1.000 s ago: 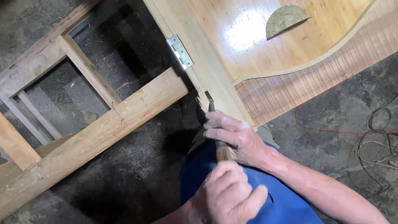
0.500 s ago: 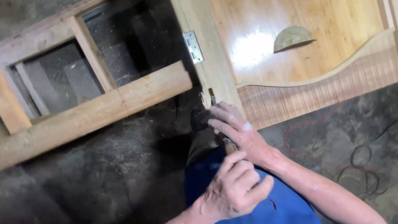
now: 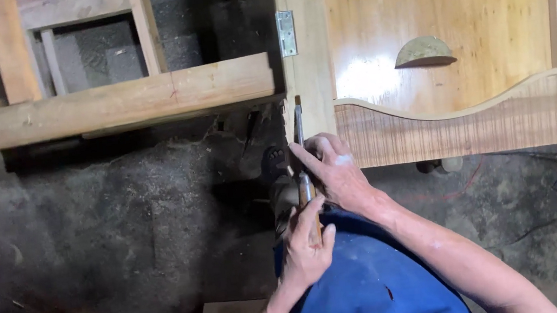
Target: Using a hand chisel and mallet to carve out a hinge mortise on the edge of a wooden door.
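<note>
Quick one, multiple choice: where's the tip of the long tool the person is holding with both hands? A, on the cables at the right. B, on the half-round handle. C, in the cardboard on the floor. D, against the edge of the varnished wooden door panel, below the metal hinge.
D: the chisel-like tool, gripped by the left hand and right hand, points up against the door panel edge, below the hinge.

One head camera, looking steeply down from above the person's lap.

It faces down toward the floor (image 3: 123,218), close to both hands at about 6 o'clock. The wooden door panel (image 3: 438,16) fills 12 to 3 o'clock and the timber beam (image 3: 102,107) runs toward 9 o'clock. There is no second view to share the scene with.
</note>
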